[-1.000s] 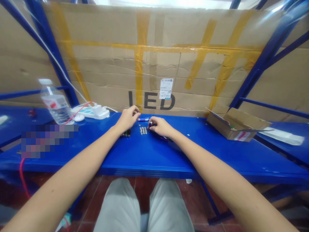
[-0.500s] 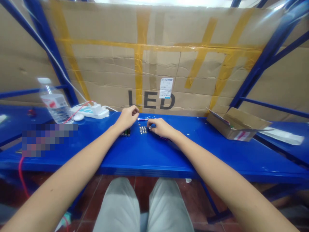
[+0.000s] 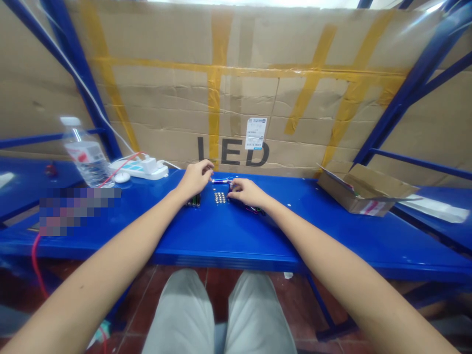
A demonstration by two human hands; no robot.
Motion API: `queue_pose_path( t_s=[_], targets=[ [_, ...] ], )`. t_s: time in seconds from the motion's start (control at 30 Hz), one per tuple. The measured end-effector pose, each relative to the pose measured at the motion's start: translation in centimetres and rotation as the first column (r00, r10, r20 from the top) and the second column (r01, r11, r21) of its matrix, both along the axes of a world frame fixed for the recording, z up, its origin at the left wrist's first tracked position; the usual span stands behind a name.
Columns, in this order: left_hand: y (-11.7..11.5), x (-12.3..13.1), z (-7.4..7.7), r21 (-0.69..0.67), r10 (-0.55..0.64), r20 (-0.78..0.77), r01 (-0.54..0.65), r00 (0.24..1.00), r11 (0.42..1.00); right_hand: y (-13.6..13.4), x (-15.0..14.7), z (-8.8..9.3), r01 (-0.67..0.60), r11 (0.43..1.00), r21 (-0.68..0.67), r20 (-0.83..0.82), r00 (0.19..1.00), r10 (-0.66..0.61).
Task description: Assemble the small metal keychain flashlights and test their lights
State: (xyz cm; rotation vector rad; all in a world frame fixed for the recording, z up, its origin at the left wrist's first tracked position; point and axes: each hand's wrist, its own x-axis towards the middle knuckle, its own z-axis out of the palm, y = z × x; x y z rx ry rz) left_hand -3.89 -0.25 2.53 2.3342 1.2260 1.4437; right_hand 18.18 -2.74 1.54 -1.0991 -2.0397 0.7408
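Observation:
Near the table's back edge, my left hand (image 3: 197,178) has curled fingers beside the left end of a thin blue tube (image 3: 220,181); whether they grip it is unclear. Across from it, my right hand (image 3: 245,191) is closed with thumb and fingers together, a small dark piece at the fingertips too hidden to identify. Between the hands lie small round metallic pieces (image 3: 220,197) in tidy rows. Several dark slim tubes (image 3: 194,200) lie under my left wrist. Partly beneath my right wrist are more dark and purple items (image 3: 253,210).
On the blue table (image 3: 221,236), a water bottle (image 3: 86,157) and a white power strip (image 3: 142,168) stand left. An open cardboard box (image 3: 368,194) sits right. A large cardboard sheet (image 3: 165,113) rises behind. A red cable (image 3: 35,255) hangs at left.
The silvery round end that showed at my right fingertips is no longer visible; a dark piece shows there instead. My right hand has tilted slightly. My left hand stays nearly still.

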Motion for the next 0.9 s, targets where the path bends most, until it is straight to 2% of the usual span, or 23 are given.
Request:
queue_pose_path(
  t_s=[0.17, 0.33, 0.53, 0.9],
  targets=[
    [0.1, 0.0, 0.0, -0.02, -0.028, 0.039, 0.029, 0.999, 0.999, 0.0, 0.0, -0.1, 0.045, 0.997, 0.064, -0.018, 0.999, -0.044],
    [-0.4, 0.3, 0.5, -0.082, 0.002, 0.063, 0.003, 0.998, 0.997, -0.4, 0.1, 0.1, -0.018, 0.971, 0.238, 0.122, 0.992, -0.011],
    [-0.7, 0.6, 0.7, 0.018, 0.004, -0.011, -0.004, 1.0, 1.0, -0.5, 0.5, 0.3, -0.059, 0.938, 0.341, 0.189, 0.982, -0.007],
    [-2.1, 1.4, 1.0, 0.038, -0.189, -0.037, 0.19, 0.981, 0.981, -0.6, 0.8, 1.0, 0.041, 0.921, 0.387, 0.184, 0.975, -0.12]
  ],
)
